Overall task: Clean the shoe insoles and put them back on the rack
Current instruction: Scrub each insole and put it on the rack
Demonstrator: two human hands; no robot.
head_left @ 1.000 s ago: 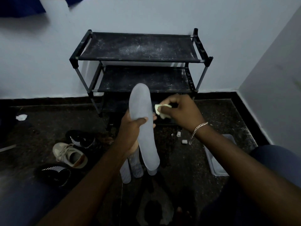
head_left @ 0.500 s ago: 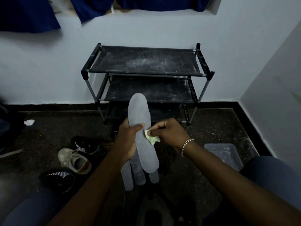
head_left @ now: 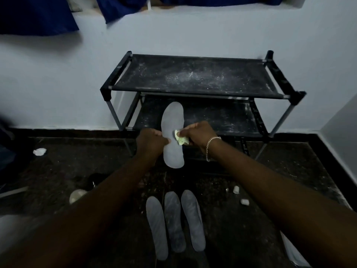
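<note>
My left hand (head_left: 149, 141) grips a pale grey insole (head_left: 172, 120) by its left edge and holds it upright in front of the black shoe rack (head_left: 193, 74). My right hand (head_left: 198, 133) pinches a small light-green cloth (head_left: 180, 139) against the insole's right edge at mid-length. Three more grey insoles (head_left: 174, 221) lie side by side on the dark floor between my forearms. The rack's shelves carry white dust and hold nothing.
White scraps lie on the floor at the left (head_left: 39, 151) and right (head_left: 240, 196). A pale shoe (head_left: 77, 195) shows beside my left forearm. A clear plastic container (head_left: 291, 252) sits at the lower right. Blue fabric (head_left: 36, 14) hangs above on the white wall.
Both hands have reached forward with the insole toward the rack, and the view tilted up. The cloth went from off the insole onto it. The three floor insoles now show in full.
</note>
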